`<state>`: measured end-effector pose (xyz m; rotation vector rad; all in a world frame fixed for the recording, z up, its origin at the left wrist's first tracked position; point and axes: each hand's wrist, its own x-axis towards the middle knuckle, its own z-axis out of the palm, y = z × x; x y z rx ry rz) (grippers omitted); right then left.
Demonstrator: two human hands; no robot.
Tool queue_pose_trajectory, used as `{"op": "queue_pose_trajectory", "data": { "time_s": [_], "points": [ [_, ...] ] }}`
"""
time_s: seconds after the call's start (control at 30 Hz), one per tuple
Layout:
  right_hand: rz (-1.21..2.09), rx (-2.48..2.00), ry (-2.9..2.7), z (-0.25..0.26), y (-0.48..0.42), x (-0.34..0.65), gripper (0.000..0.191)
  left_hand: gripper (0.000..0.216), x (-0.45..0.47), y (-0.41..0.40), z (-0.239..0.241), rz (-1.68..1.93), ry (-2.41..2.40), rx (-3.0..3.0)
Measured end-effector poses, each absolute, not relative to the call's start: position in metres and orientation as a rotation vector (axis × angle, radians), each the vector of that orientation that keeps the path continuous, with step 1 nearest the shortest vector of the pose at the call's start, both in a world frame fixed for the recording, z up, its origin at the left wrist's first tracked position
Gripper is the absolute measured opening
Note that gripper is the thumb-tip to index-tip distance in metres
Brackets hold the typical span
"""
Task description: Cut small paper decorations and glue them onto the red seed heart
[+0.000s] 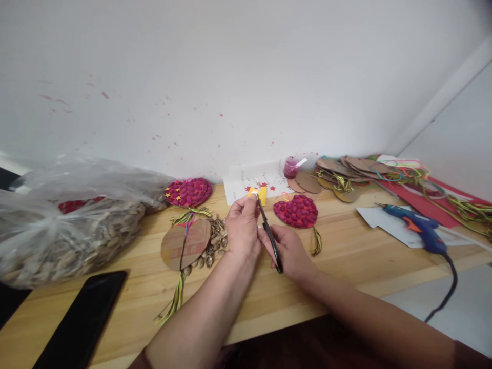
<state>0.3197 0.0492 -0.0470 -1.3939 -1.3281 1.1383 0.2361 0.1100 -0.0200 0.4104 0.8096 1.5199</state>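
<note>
My left hand [243, 225] pinches a small piece of yellow paper [262, 193] above the table. Black-handled scissors [271, 241] are gripped in my right hand [290, 251], their blades pointing away from me and meeting the paper. Just beyond lies a white sheet [236, 184] with small red stars [272, 188] on it. Right of my hands rests a magenta heart ornament [295, 210] with a looped cord and a tassel. On the left, a round cardboard piece [186, 243] with a green-yellow tassel lies beside several shells [218, 233].
A clear plastic bag of shells [77, 241] and a black phone [82, 318] occupy the left. Magenta ornaments [188, 192] with yellow stars stand near the wall. A paint cup [291, 167], cardboard shapes [342, 171] and a blue glue gun [418, 225] with its cord sit right.
</note>
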Motion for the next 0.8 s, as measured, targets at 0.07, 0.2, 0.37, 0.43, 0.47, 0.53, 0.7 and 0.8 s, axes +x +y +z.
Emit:
{"op": "queue_pose_trajectory", "data": {
  "time_s": [0.07,0.2,0.37,0.43,0.47,0.53,0.7,0.8],
  "points": [
    [1.127,-1.398,-1.341,-0.048,0.049,0.320,0.050,0.026,0.236,0.110,-0.020,1.524,0.816,0.410],
    [1.122,-1.406,-1.358,-0.050,0.050,0.322,0.050,0.026,0.236,0.111,-0.020,1.532,0.824,0.425],
    [1.228,-1.372,-1.270,-0.049,0.050,0.320,0.050,0.025,0.235,0.113,-0.019,1.524,0.826,0.450],
    [1.320,-1.359,-1.234,-0.048,0.047,0.321,0.049,0.025,0.232,0.115,-0.017,1.508,0.827,0.465],
    [1.353,-1.362,-1.242,-0.048,0.045,0.324,0.048,0.025,0.231,0.116,-0.016,1.496,0.825,0.473],
    [1.356,-1.401,-1.301,-0.045,0.040,0.334,0.046,0.025,0.227,0.119,-0.012,1.459,0.822,0.495],
    [1.293,-1.552,-1.511,-0.022,0.031,0.384,0.041,0.025,0.213,0.125,-0.006,1.198,0.822,0.626],
    [1.266,-1.671,-1.583,0.001,0.030,0.417,0.040,0.021,0.207,0.127,-0.004,1.029,0.803,0.721]
  ]
}}
